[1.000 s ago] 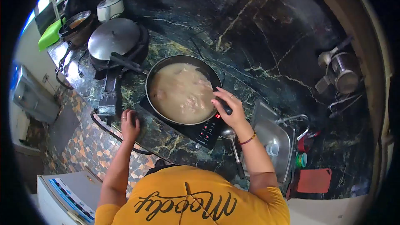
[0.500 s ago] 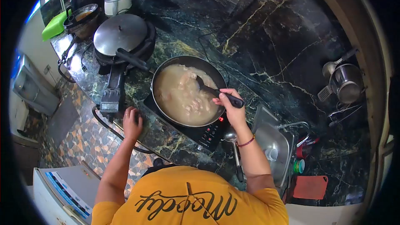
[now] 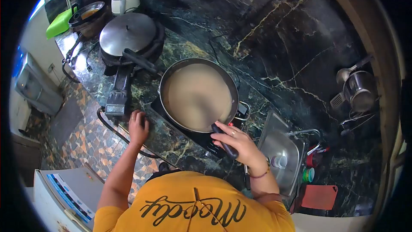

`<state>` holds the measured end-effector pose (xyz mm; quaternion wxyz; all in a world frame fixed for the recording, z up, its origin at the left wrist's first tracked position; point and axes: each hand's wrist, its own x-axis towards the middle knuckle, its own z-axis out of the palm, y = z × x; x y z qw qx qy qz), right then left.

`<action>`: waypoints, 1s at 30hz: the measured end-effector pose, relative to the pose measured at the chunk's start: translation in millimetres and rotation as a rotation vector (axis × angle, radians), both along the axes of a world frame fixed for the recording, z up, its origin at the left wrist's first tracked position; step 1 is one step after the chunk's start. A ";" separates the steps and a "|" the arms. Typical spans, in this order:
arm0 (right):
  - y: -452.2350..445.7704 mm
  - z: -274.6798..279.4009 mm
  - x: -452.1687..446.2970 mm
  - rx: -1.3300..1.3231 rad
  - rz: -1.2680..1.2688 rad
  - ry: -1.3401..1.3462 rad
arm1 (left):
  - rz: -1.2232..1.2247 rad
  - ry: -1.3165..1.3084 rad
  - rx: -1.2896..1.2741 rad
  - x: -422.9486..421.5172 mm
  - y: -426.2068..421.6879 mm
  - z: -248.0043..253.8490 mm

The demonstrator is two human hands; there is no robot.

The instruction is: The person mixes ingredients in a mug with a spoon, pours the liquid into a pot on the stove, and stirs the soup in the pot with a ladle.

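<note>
A round dark pan (image 3: 235, 103) full of pale, cloudy liquid (image 3: 193, 86) stands on a black induction cooktop (image 3: 201, 142). At the pan's near right rim, my right hand (image 3: 240, 146) is closed around the black handle of a utensil (image 3: 225, 147); its far end is under the liquid, showing only as a blurred dark patch. My left hand (image 3: 138, 128) rests on the counter edge, fingers apart and holding nothing, just right of the end of the large appliance's handle (image 3: 116, 103).
A round appliance with a metal lid (image 3: 128, 34), a white lidded pot (image 3: 125, 2) and a dark bowl (image 3: 88, 19) stand at the back left. On the right are a sink (image 3: 268, 139), a red board (image 3: 319, 196) and a metal pot with utensils (image 3: 362, 96).
My right hand has moved toward my body with the utensil, from the pan's right side to its near right rim. The solid pieces seen earlier no longer show. My left hand has stayed put.
</note>
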<state>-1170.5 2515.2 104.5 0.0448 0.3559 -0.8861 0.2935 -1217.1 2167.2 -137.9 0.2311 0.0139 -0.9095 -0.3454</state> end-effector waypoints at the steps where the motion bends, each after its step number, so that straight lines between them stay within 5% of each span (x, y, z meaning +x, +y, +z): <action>1: -3.1 -6.6 -5.8 0.021 -0.006 0.002 | -0.006 0.002 -0.002 -0.6 0.3 0.3; 7: -7.7 -6.6 -23.2 0.022 0.016 -0.053 | 0.007 0.031 -0.014 -3.7 -1.7 -5.6; 14: 6.6 27.8 -81.8 -0.286 -0.178 0.131 | -0.007 0.012 -0.009 -0.1 -0.2 0.0; 17: 14.9 13.8 -131.3 -0.322 -0.202 0.005 | -0.002 0.014 -0.005 -0.9 -0.5 0.2; 21: 14.2 15.1 -177.3 -0.498 -0.206 -0.497 | 0.002 0.011 0.016 -1.5 -1.6 -3.2; 24: 9.0 3.6 -204.2 -0.794 -0.322 -0.647 | -0.006 0.014 0.002 -0.3 -2.0 -2.9; 30: 13.6 -18.8 -218.5 -0.976 -0.471 -0.897 | 0.004 0.028 0.023 0.2 -2.0 -0.3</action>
